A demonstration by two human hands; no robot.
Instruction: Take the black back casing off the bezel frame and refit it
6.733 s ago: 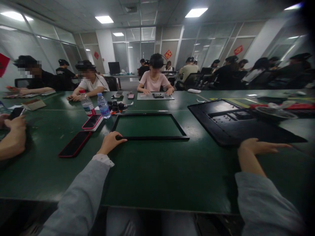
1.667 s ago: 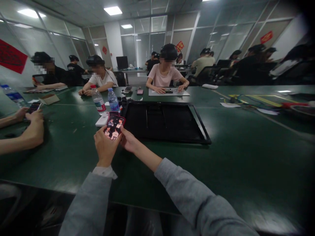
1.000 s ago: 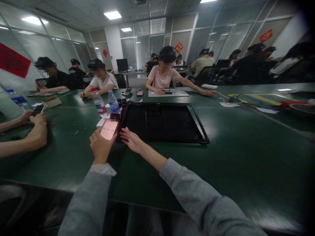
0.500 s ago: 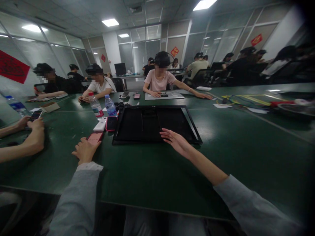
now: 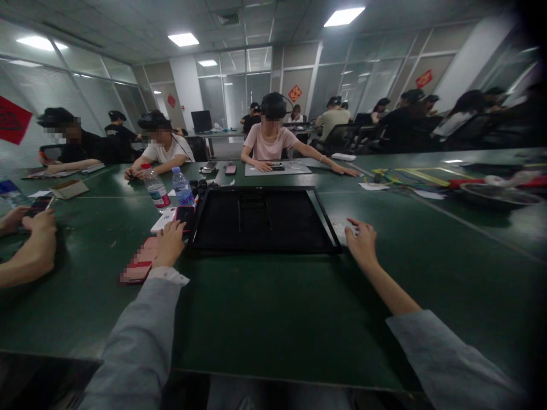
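Note:
A large black flat panel (image 5: 262,219) lies on the green table (image 5: 273,319) in front of me. My left hand (image 5: 170,244) rests by the panel's near left corner, fingers apart, holding nothing. A phone (image 5: 139,266) with a lit pink screen lies flat just left of that hand. My right hand (image 5: 362,242) rests open on the table just off the panel's near right corner. Both arms wear grey sleeves.
Two water bottles (image 5: 156,188), a black phone (image 5: 184,215) and a white phone (image 5: 163,219) lie left of the panel. Another person's hands (image 5: 32,228) hold a phone at far left. A person (image 5: 271,139) sits opposite; cables and parts (image 5: 482,188) lie at right.
The phone I held in my left hand now lies on the table. My left hand has moved to the panel's left corner and my right hand to its right corner.

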